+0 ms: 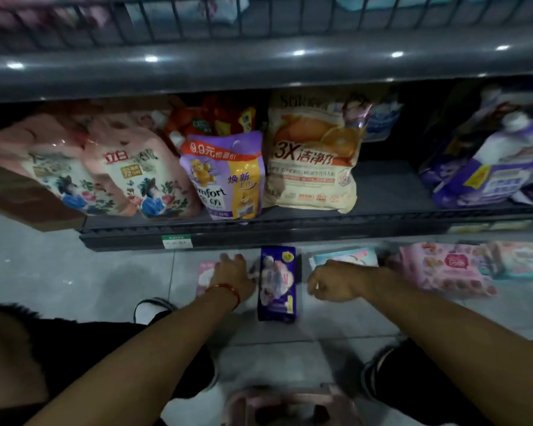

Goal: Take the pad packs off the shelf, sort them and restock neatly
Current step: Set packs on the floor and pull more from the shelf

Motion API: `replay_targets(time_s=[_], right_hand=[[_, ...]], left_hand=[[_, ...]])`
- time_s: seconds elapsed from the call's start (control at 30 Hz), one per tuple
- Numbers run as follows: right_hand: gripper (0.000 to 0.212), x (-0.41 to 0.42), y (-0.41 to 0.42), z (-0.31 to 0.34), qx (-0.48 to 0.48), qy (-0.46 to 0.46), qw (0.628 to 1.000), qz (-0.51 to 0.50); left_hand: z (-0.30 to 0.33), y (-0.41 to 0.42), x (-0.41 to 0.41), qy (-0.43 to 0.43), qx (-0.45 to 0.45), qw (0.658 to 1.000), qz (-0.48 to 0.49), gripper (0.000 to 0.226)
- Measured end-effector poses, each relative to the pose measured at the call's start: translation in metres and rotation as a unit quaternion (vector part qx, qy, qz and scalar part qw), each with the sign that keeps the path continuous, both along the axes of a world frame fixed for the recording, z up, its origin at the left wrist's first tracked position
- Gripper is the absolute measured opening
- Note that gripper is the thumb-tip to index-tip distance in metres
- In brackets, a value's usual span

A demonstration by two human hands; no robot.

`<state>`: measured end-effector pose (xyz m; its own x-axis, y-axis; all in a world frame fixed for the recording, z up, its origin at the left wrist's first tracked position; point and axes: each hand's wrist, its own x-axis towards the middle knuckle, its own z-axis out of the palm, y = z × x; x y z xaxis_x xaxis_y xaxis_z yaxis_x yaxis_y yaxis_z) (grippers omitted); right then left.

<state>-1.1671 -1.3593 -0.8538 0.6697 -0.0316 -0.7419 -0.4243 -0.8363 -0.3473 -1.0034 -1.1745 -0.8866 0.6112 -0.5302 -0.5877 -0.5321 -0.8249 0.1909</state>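
Purple pad pack (pixel 277 284) between flat left hand (pixel 233 276) and seemingly empty, loosely curled right hand (pixel 333 282).

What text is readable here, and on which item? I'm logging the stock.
"9.9元", "mfort", "焕新": purple softener pouch with a yellow bear.
"3X 洁净力": cream pouch with orange fruit.
"立白": pink floral pouch.
Too blurred: green-and-white shelf tag, dark purple pad pack, pink pad pack.
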Motion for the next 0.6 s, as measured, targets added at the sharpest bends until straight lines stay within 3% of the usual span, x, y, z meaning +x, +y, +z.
replay_targets(time_s=[0.07, 0.17, 0.3, 0.43, 0.6], right_hand=[[0.023, -0.002, -0.028, 0.044, -0.007, -0.05, 0.999, -0.014], [0.016, -0.017, -0.064, 0.119, -0.029, -0.147, 0.985, -0.082], [0.02, -0.049, -0.098, 0.211, -0.088, -0.344, 0.922, -0.155], [0.015, -0.076, -0.132, 0.276, -0.147, -0.493, 0.829, -0.22], [0.018, -0.078, -0.183, 0.331, -0.248, -0.592, 0.706, -0.299]], left_hand=[[0.047, -0.026, -0.011, 0.026, -0.081, 0.991, -0.101, 0.038], [0.142, -0.069, -0.032, 0.008, -0.251, 0.954, -0.166, 0.021], [0.261, -0.12, -0.062, -0.032, -0.466, 0.863, -0.193, 0.018], [0.348, -0.174, -0.083, -0.046, -0.529, 0.823, -0.203, 0.021], [0.404, -0.239, -0.088, -0.138, -0.547, 0.793, -0.229, 0.023]])
